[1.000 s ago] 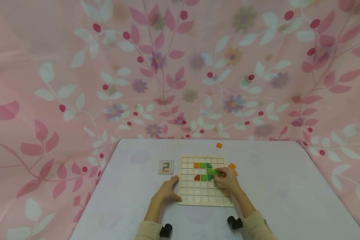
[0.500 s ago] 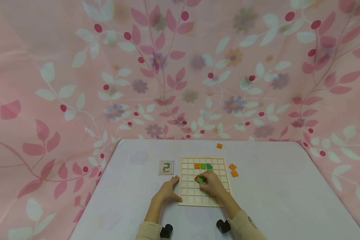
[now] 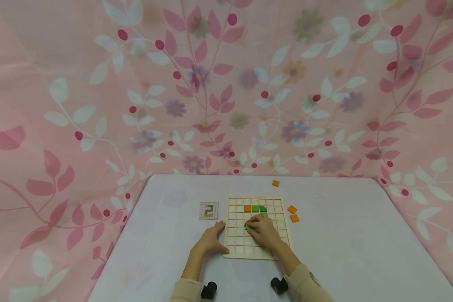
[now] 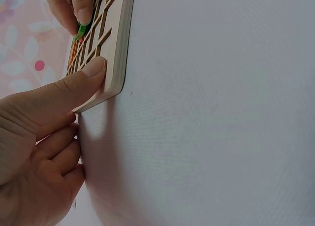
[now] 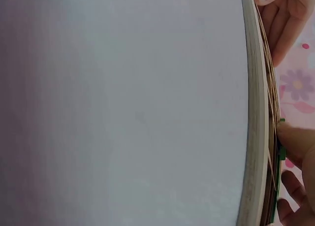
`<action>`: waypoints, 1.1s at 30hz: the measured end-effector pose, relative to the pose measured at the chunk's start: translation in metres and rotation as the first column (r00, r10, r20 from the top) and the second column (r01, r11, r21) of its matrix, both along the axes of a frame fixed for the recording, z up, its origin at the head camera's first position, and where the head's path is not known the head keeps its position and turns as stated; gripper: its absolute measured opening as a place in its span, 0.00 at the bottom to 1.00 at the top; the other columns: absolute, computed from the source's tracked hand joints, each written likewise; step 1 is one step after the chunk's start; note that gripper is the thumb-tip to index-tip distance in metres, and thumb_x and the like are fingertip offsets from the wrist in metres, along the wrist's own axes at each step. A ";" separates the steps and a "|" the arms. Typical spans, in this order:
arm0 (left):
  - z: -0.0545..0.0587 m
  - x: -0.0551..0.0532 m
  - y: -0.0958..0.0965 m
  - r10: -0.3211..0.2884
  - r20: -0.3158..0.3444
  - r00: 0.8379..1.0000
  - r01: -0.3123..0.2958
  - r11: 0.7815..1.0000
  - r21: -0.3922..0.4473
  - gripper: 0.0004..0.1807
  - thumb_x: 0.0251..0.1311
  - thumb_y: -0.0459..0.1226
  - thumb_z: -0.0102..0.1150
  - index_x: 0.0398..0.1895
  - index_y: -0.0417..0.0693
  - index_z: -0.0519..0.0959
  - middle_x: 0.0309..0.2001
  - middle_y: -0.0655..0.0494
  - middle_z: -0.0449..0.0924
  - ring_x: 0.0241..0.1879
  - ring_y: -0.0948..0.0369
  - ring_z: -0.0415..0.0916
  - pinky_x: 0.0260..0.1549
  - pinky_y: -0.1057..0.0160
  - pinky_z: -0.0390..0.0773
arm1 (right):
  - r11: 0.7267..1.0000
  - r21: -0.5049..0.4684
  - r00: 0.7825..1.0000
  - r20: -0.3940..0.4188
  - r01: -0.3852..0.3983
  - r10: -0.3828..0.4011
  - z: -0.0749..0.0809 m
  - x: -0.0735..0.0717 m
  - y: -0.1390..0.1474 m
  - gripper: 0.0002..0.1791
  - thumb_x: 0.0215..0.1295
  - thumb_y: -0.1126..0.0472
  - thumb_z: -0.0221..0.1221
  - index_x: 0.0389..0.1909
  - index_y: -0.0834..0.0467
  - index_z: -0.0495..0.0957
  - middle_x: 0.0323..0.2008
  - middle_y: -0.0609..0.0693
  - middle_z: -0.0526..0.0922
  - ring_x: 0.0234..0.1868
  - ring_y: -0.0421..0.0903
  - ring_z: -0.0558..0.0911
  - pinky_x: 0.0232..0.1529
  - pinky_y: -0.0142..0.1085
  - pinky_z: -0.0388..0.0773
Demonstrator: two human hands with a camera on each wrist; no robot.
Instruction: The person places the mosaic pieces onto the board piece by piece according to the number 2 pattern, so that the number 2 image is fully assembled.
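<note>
A pale wooden grid board lies on the table. My right hand is over its middle and pinches a green square tile between thumb and fingers, low over the grid beside a red tile. In the left wrist view that green tile stands tilted at the fingertips. My left hand rests at the board's left edge, thumb on the frame near the front corner, other fingers along the side. An orange tile, a green tile and a dark green tile form a row farther back.
A small pattern card with a coloured figure on a grid lies left of the board. Two orange tiles lie right of it, and one orange tile near the table's back edge. A floral cloth hangs behind.
My right hand has moved left from the board's right part to its middle, carrying the green tile down near the red one. My left hand stays in place.
</note>
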State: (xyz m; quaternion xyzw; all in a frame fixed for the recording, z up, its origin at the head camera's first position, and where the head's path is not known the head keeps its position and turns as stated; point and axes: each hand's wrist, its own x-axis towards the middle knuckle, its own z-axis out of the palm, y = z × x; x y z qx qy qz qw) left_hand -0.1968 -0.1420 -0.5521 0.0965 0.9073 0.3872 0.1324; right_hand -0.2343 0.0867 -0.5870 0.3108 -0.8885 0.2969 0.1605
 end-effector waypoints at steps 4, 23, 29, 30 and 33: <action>0.001 0.001 0.000 -0.001 0.004 1.000 0.001 1.000 -0.005 0.51 0.30 0.31 0.78 0.64 0.30 0.64 0.68 0.37 0.59 0.68 0.39 0.52 0.65 0.40 0.54 | 1.000 -0.006 0.998 -0.055 0.022 -0.022 -0.002 0.003 -0.001 0.10 0.50 0.63 0.68 0.35 0.59 0.86 0.38 0.50 0.86 0.40 0.50 0.78 0.37 0.46 0.73; -0.003 -0.002 -0.001 -0.007 -0.006 1.000 0.007 1.000 -0.009 0.51 0.30 0.32 0.78 0.64 0.31 0.64 0.68 0.38 0.59 0.68 0.40 0.52 0.65 0.41 0.54 | 0.999 -0.031 0.998 -0.059 0.006 -0.008 -0.003 0.019 -0.001 0.05 0.49 0.63 0.69 0.28 0.58 0.87 0.37 0.52 0.86 0.41 0.50 0.78 0.34 0.41 0.70; -0.003 -0.002 0.000 0.001 0.001 1.000 -0.001 1.000 -0.021 0.51 0.30 0.33 0.78 0.65 0.32 0.64 0.68 0.39 0.59 0.69 0.41 0.52 0.66 0.42 0.53 | 0.999 -0.051 0.997 -0.074 0.016 -0.019 -0.002 0.019 -0.004 0.05 0.49 0.65 0.69 0.29 0.58 0.87 0.35 0.49 0.87 0.40 0.48 0.78 0.37 0.43 0.73; -0.002 -0.002 0.000 0.002 0.002 1.000 -0.002 1.000 -0.019 0.51 0.31 0.33 0.78 0.65 0.32 0.63 0.68 0.39 0.58 0.69 0.41 0.51 0.66 0.42 0.53 | 0.998 -0.056 0.997 -0.077 0.013 -0.018 -0.002 0.019 -0.004 0.05 0.49 0.65 0.69 0.29 0.58 0.87 0.35 0.48 0.87 0.40 0.47 0.78 0.37 0.43 0.74; -0.002 -0.002 0.000 0.001 0.005 1.000 -0.001 1.000 -0.012 0.51 0.30 0.33 0.78 0.65 0.32 0.64 0.68 0.39 0.58 0.69 0.41 0.51 0.66 0.42 0.53 | 0.998 -0.068 0.997 -0.075 0.003 -0.008 -0.002 0.020 -0.004 0.06 0.48 0.66 0.69 0.30 0.58 0.87 0.35 0.48 0.87 0.39 0.46 0.78 0.37 0.43 0.73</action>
